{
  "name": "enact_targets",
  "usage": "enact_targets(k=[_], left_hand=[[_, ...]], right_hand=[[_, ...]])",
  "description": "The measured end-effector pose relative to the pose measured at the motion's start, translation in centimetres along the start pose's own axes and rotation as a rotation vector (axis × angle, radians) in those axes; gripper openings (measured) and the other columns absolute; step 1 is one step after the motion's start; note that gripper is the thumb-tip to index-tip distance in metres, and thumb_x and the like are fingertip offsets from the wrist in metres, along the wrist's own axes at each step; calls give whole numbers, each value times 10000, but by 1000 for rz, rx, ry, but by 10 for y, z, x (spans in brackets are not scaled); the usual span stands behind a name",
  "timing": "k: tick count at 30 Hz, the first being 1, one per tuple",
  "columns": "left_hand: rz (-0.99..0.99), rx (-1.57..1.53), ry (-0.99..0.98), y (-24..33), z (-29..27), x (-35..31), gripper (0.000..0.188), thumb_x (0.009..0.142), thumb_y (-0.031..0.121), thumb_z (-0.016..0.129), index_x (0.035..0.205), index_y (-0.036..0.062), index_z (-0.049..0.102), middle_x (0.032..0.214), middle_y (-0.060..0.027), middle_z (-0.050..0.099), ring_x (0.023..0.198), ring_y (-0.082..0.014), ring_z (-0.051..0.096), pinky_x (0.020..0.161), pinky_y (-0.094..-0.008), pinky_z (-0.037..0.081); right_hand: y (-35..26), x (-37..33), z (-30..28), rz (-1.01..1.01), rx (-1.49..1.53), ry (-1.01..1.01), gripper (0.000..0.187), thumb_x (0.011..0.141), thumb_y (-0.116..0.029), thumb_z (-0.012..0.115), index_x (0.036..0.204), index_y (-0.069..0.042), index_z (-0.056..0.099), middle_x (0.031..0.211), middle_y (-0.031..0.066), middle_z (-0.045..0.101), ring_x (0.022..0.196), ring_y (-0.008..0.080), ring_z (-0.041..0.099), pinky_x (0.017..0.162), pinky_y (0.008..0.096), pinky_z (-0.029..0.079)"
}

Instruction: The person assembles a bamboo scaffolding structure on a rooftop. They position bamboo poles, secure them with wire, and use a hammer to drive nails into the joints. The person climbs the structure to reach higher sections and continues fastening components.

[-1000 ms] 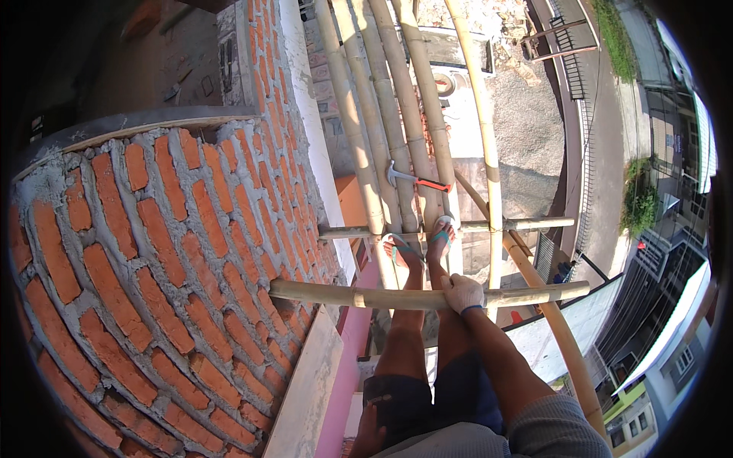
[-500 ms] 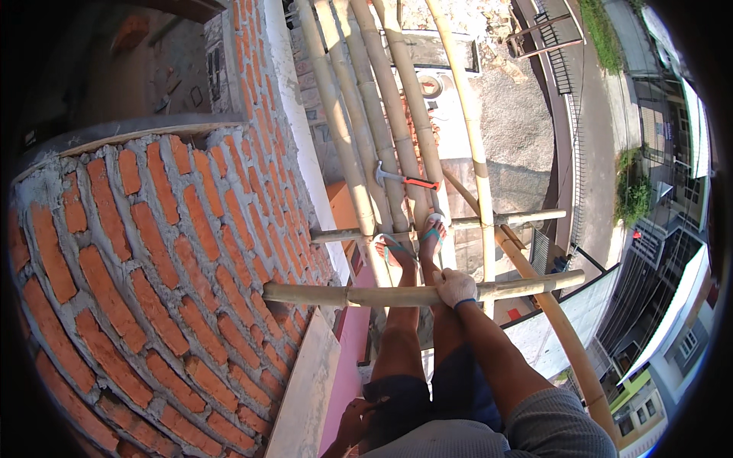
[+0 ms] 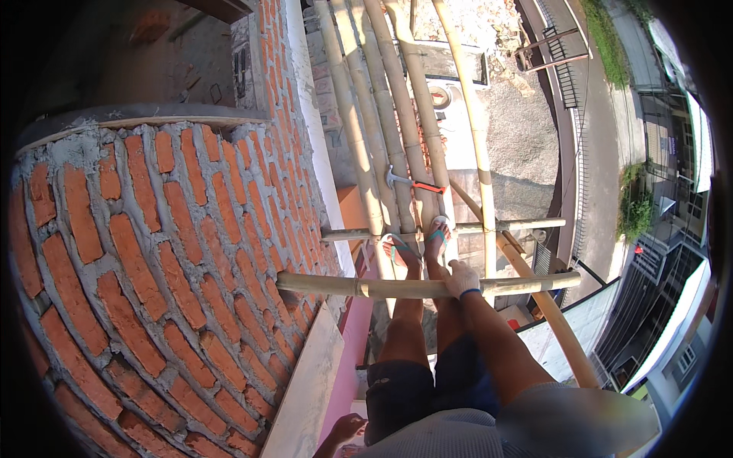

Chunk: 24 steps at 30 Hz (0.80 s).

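My right hand (image 3: 460, 279), in a pale glove with a blue cuff, grips a horizontal bamboo pole (image 3: 382, 288) at waist height, some fingers hidden behind it. My left hand (image 3: 350, 427) hangs low beside my dark shorts, fingers loosely bent and apart, with nothing visible in it. Beyond my sandalled feet (image 3: 438, 233), a claw hammer (image 3: 416, 183) with a red and black handle lies across the long bamboo poles (image 3: 385, 126). A thinner bamboo crosspiece (image 3: 519, 224) runs under or beside my feet.
A brick wall (image 3: 153, 282) with rough mortar rises on my left, with a framed opening (image 3: 145, 118) in it. Gaps between the poles show the ground far below. A slanted bamboo pole (image 3: 561, 336) stands on the right, above a road (image 3: 599, 137) and roofs.
The whole view has shifted slightly right. My left hand has moved out from against the shorts. My right hand stays on the pole, its fingers reaching a little farther forward.
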State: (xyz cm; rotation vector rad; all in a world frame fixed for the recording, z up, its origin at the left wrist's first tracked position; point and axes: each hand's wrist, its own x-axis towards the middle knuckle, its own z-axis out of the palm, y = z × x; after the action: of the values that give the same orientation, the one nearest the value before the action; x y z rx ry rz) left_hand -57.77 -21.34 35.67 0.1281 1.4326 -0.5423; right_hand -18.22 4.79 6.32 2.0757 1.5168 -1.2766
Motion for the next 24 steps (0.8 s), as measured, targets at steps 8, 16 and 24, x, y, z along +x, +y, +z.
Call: enact_targets(k=[8, 16, 24], left_hand=[[393, -772, -185, -45, 44, 5, 265, 1006, 329, 735, 979, 67, 768, 687, 9, 621, 619, -107, 584, 567, -252, 416], [628, -454, 669, -2, 83, -21, 313, 942, 314, 737, 1146, 87, 806, 878, -105, 789, 859, -121, 708, 716, -363, 544], [839, -647, 673, -12, 95, 20, 245, 940, 279, 764, 1099, 104, 826, 898, -43, 793, 845, -47, 682, 733, -258, 540]], right_hand=[[-45, -98, -85, -229, 56, -207, 406, 969, -407, 612, 1089, -42, 744, 1087, 241, 751, 1066, 407, 714, 984, 482, 548], [-197, -247, -174, -582, -77, -811, 632, 1013, -606, 520, 1101, -25, 755, 1104, 220, 747, 1098, 388, 705, 981, 466, 514], [-281, -328, -112, -985, -717, -1064, 625, 931, -573, 611, 1121, 0, 773, 1154, 247, 749, 1100, 401, 720, 948, 492, 545]])
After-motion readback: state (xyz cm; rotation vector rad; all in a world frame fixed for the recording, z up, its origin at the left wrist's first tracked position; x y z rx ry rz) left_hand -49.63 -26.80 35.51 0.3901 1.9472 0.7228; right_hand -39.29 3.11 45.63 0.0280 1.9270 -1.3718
